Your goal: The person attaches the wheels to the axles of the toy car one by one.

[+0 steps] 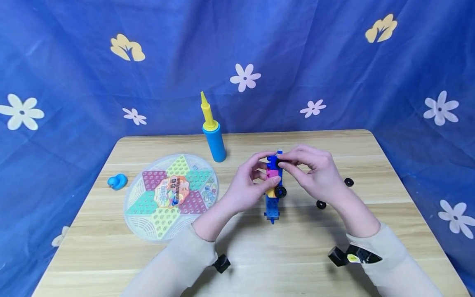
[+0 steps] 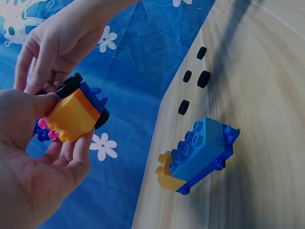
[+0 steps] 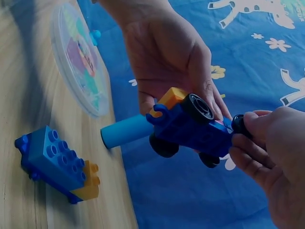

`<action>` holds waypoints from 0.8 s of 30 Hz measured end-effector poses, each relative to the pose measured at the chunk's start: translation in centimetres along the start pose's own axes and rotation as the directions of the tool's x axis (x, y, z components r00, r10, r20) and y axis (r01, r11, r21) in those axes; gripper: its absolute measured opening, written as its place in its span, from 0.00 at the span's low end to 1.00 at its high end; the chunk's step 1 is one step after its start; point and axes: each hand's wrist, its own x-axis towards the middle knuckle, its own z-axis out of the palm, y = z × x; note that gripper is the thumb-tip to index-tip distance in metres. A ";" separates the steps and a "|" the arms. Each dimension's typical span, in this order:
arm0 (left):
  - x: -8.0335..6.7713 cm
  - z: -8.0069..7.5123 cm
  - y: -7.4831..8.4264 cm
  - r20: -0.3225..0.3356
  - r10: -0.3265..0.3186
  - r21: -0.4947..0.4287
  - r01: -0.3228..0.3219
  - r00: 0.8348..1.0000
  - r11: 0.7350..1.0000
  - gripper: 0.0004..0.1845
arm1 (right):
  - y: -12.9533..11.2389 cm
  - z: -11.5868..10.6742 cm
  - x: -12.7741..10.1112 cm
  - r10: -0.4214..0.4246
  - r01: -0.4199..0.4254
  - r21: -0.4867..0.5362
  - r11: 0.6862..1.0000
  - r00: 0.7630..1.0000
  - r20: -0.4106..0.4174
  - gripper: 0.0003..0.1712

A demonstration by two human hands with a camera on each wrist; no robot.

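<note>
both hands (image 1: 245, 185) around brick car (image 1: 275, 175)

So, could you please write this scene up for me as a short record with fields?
Left hand: holds the toy car above the table
Right hand: pinches a black wheel at the car's end
Table: second block piece; loose wheels
Left side: round game board, blue pump, small blue duck

Open worktop (image 1: 297, 255) is left in front of the hands. Passage leftward is blocked by the game board (image 1: 171, 196) and pump (image 1: 214, 138); rightward, loose wheels (image 1: 321, 204) are scattered.
</note>
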 end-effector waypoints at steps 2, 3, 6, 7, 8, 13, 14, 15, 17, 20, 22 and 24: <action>0.0 0.0 0.0 0.001 -0.002 -0.001 0.002 1.000 1.000 0.30 | 0.1 -0.1 0.0 0.011 -0.011 0.001 1.000 1.000 0.014 0.16; 0.0 0.0 0.0 0.001 -0.003 -0.001 0.003 1.000 1.000 0.31 | 0.1 -0.2 0.0 0.016 -0.016 -0.002 1.000 1.000 0.025 0.17; 0.1 0.0 0.0 0.007 -0.007 -0.004 0.007 1.000 1.000 0.30 | 0.2 -0.4 -0.1 0.026 -0.024 -0.028 0.999 0.998 0.055 0.19; 0.1 0.0 0.0 0.009 -0.007 -0.005 0.007 1.000 1.000 0.30 | 0.3 -0.5 -0.2 0.030 -0.028 -0.036 0.999 0.998 0.061 0.20; 0.1 0.0 0.0 0.011 -0.007 -0.006 0.007 1.000 1.000 0.30 | 0.3 -0.5 -0.2 0.028 -0.025 -0.046 0.999 0.998 0.064 0.21; 0.1 0.1 0.1 0.021 -0.010 -0.010 0.010 1.000 1.000 0.30 | 0.5 -0.5 -0.3 0.023 -0.020 -0.048 0.999 0.998 0.060 0.22; 0.1 0.1 0.2 0.021 -0.012 -0.012 0.012 1.000 1.000 0.30 | 0.5 -0.5 -0.4 0.022 -0.019 -0.041 0.999 0.998 0.060 0.21; 0.1 0.1 0.2 0.021 -0.012 -0.013 0.012 1.000 1.000 0.30 | 0.5 -0.5 -0.4 0.026 -0.024 -0.033 0.999 0.998 0.061 0.21; 0.1 0.1 0.2 0.019 -0.010 -0.015 0.011 1.000 1.000 0.30 | 0.5 -0.5 -0.6 0.031 -0.030 -0.025 0.999 0.998 0.060 0.21; 0.0 0.1 0.3 0.016 -0.009 -0.014 0.009 1.000 1.000 0.30 | 0.5 -0.6 -0.8 0.041 -0.039 -0.042 0.998 0.998 0.051 0.22; 0.0 0.2 0.2 0.018 -0.008 -0.011 0.008 1.000 1.000 0.30 | 0.5 -0.6 -0.8 0.045 -0.043 -0.052 0.998 0.998 0.044 0.22; -0.1 0.2 0.2 0.021 -0.005 -0.005 0.005 1.000 1.000 0.30 | 0.5 -0.6 -0.8 0.042 -0.040 -0.052 0.998 0.998 0.042 0.22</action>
